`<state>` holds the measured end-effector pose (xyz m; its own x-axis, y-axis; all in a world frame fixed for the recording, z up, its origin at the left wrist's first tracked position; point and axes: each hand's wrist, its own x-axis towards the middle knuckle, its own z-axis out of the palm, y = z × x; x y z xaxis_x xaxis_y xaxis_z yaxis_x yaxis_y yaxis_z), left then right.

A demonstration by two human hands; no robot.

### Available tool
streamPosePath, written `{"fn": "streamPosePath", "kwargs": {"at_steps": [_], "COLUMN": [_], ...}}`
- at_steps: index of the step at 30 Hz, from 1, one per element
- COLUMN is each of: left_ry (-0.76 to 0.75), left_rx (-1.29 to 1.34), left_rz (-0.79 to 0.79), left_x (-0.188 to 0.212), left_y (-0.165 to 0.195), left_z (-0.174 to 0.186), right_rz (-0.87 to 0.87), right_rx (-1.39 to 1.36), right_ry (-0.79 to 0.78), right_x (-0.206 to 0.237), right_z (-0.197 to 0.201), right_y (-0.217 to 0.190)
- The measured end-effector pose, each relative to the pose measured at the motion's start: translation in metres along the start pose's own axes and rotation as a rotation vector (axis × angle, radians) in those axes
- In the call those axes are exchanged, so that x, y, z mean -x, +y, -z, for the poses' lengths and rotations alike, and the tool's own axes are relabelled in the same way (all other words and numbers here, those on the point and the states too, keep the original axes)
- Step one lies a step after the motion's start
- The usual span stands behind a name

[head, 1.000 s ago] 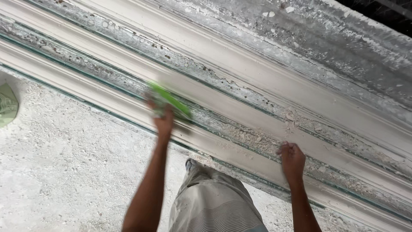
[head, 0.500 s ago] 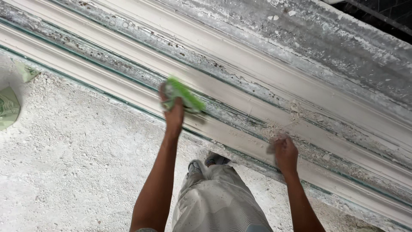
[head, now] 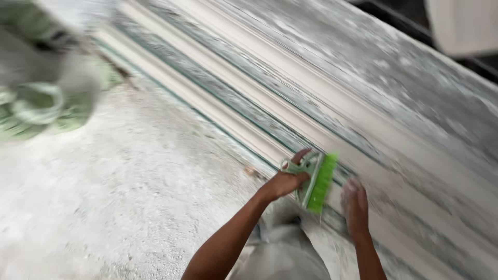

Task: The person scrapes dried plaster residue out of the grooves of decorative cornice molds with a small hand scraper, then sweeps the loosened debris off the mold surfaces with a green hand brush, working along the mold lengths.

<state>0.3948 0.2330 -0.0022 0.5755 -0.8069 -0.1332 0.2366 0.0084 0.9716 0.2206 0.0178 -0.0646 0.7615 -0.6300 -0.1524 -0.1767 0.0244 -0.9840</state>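
The left hand (head: 286,181) is closed around the handle of a green scrubbing brush (head: 314,180), its bright green bristles turned towards the long pale moulding (head: 223,111) that runs diagonally across the view. The brush sits against the lower edge of that moulding, just beside its green-streaked groove. The right hand (head: 355,203) lies flat and open on the moulding, just beyond the brush, holding nothing. Below the moulding spreads a rough, dusty floor (head: 119,192). Well away from the brush, near the moulding's far end, a blurred green bucket (head: 41,103) shows.
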Motion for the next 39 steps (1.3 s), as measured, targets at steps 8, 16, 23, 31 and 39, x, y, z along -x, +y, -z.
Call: {"fn": "streamPosePath", "kwargs": {"at_steps": [8,16,23,31,39], "left_ry": [0.31,0.824,1.271,1.426,1.158], "left_rx": [-0.195,0.01,0.142,-0.021,0.049], "left_rz": [0.162,-0.102,-0.136,-0.216,0.176], "left_x": [0.114,0.143,0.181,0.207,0.182], "left_y": [0.051,0.021,0.03,-0.024,-0.109], "left_z": [0.036,0.033,0.071,0.06,-0.001], "right_rz": [-0.245,0.017,0.118,0.122,0.459], "right_rx": [-0.379,0.113,0.544,0.904,0.606], "right_ry": [-0.33,-0.604,-0.701,-0.687,-0.783], "right_x": [-0.046,-0.031,-0.029,-0.034,-0.019], "right_z": [-0.151,-0.177,-0.124,-0.103,-0.113], "right_y": [-0.005,0.01,0.029,0.035,0.006]}}
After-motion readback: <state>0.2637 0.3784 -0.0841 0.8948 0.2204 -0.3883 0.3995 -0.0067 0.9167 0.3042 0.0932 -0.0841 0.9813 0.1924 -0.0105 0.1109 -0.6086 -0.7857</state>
